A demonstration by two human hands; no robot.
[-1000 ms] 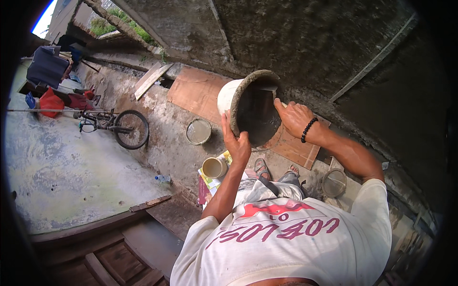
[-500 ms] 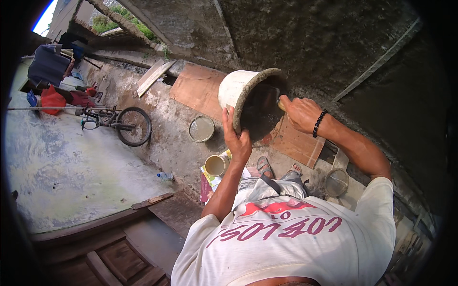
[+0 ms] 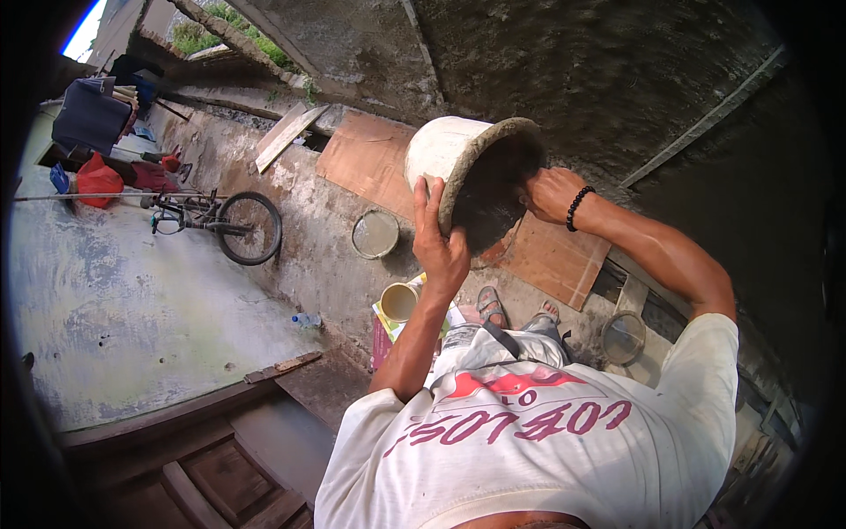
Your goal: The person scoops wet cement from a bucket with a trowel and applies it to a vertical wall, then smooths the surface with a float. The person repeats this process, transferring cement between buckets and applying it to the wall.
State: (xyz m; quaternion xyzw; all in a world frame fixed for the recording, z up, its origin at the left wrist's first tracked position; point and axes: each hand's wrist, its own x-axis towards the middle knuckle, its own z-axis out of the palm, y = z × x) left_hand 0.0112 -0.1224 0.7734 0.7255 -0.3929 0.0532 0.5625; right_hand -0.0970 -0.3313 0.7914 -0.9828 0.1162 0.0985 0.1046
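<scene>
At one o'clock, a tipped, round white bucket with a crusted grey rim sits in the left hand, thumb over its edge. The right hand, at the mouth's three o'clock, grips a mostly hidden hand tool. Work inside looks unfinished; shadow hides what remains.

Got a round, white-walled bucket tipped well over on its side in front of me, mouth facing off to my right. Outside's smudged, and the thick rim is caked in rough grey-brown crud. Inside is super dark, so can't really tell how much is in there. My left hand has it by the near edge, fingers flat on the outer wall, thumb by the rim. My right hand is curled at the mouth's right side, grip hidden.
</scene>
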